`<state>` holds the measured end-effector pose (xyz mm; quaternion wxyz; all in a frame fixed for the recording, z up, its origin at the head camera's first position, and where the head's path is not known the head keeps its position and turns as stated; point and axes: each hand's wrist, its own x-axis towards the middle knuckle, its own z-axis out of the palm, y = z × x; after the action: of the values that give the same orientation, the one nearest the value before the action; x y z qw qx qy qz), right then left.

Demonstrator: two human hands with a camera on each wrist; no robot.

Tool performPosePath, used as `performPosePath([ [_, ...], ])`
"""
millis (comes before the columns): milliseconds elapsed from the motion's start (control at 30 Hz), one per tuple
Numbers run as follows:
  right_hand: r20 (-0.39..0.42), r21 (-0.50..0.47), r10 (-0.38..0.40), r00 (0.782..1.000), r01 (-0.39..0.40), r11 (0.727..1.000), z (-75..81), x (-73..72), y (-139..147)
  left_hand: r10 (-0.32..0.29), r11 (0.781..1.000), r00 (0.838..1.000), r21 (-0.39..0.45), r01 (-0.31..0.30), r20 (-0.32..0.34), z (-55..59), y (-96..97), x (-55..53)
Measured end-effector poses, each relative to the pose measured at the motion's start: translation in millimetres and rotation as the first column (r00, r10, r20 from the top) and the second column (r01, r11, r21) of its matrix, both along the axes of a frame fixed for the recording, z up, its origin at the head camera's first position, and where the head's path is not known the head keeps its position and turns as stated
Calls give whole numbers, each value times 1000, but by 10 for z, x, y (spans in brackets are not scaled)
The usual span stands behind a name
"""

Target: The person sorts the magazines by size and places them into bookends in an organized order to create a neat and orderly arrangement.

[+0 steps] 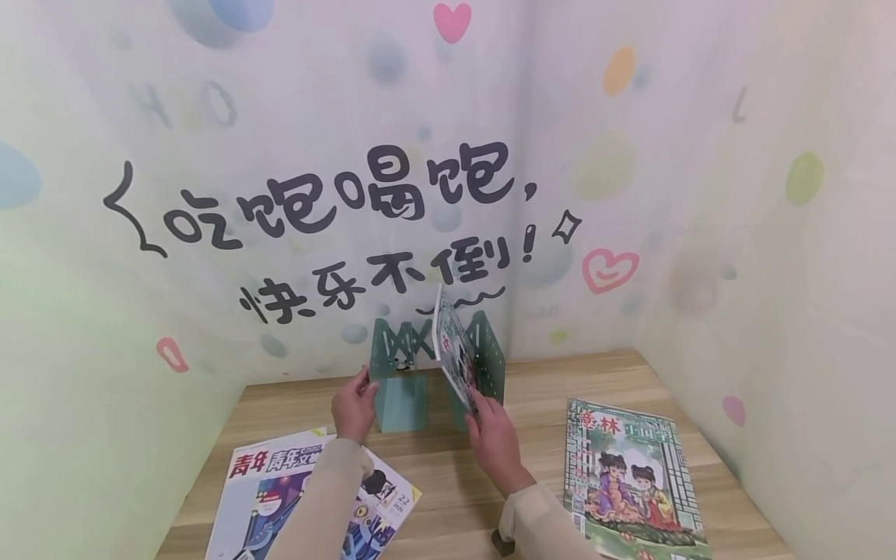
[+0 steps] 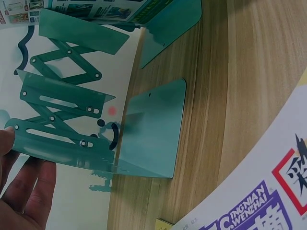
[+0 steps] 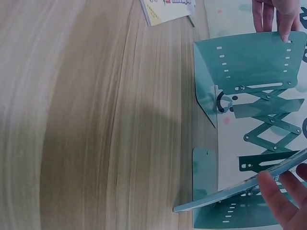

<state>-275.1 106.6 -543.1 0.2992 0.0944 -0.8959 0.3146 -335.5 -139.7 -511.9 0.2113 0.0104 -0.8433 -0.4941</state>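
Observation:
A green metal expandable bookend (image 1: 401, 404) with a folding lattice stands on the table against the back wall. My left hand (image 1: 353, 406) grips the upper edge of its left end plate, thumb on one side and fingers on the other, as the left wrist view (image 2: 29, 191) shows. Within the bookend, near the right end plate (image 1: 492, 354), a magazine (image 1: 451, 342) leans at a tilt. My right hand (image 1: 495, 443) holds this magazine by its near edge. Seen from the right wrist, the magazine (image 3: 230, 191) is edge-on and its lower corner reaches the base.
Magazines with purple and blue covers (image 1: 241, 482) lie overlapping on the wooden table (image 1: 448, 498) at the left, partly under my left forearm. Another magazine with two illustrated figures (image 1: 630, 474) lies flat at the right. A printed curtain-like wall (image 1: 420, 93) encloses the back and sides.

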Motion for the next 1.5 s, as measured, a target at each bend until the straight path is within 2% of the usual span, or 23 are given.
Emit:
performPosePath([
  [200,20,9,-9,1000,9,1000,-16,7,-14,-3,1000,1000,1,3,6,0,2,-3],
  [567,5,25,-11,1000,10,1000,-44,25,-17,1,1000,1000,-3,-1,24,-15,-5,7],
  [1000,53,43,-7,999,5,999,-91,31,-2,-8,1000,1000,0,8,4,-18,0,10],
  [1233,78,4,1,997,-2,1000,-145,57,73,-10,1000,1000,-2,10,11,-11,1,12],
  [1500,14,5,42,999,-42,999,-174,104,183,-18,1000,1000,4,18,-5,-9,-5,6],
])
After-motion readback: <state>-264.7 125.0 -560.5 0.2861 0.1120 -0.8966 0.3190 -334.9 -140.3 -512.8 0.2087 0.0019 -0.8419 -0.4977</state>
